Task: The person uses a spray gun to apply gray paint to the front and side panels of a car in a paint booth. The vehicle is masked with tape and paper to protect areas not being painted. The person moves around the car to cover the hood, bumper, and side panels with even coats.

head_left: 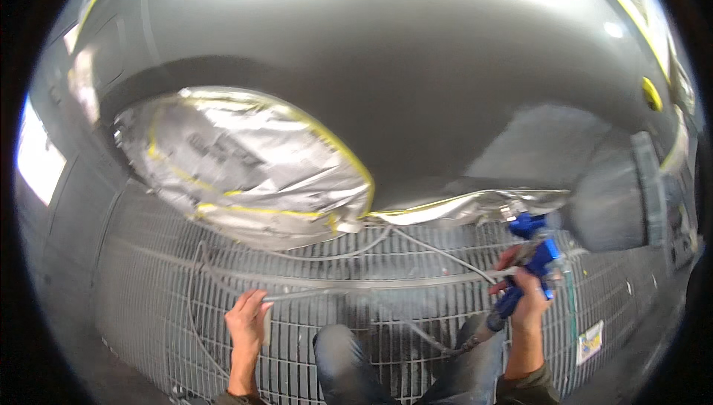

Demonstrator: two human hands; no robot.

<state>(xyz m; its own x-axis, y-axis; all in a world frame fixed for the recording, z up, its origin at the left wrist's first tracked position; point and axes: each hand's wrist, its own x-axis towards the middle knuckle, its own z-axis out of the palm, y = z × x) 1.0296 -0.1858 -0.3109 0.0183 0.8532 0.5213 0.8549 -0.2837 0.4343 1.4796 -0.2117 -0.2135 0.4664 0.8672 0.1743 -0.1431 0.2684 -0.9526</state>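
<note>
My right hand (529,295) grips a blue spray gun (531,256) pointed up at the lower edge of a grey car body panel (416,71). A mist of spray hangs just by the gun's nozzle. My left hand (249,323) holds a grey air hose (371,286) that runs across the floor grating toward the gun. The wheel (238,167) is wrapped in masking paper edged with yellow tape. My knee in jeans (342,360) is between my two hands.
A metal floor grating (163,308) lies under the car, with thin hoses looping over it. Yellow masking tape (653,93) marks spots on the panel's right side. A bright window or lamp (37,156) shows at far left. A small label (590,342) lies on the grating at right.
</note>
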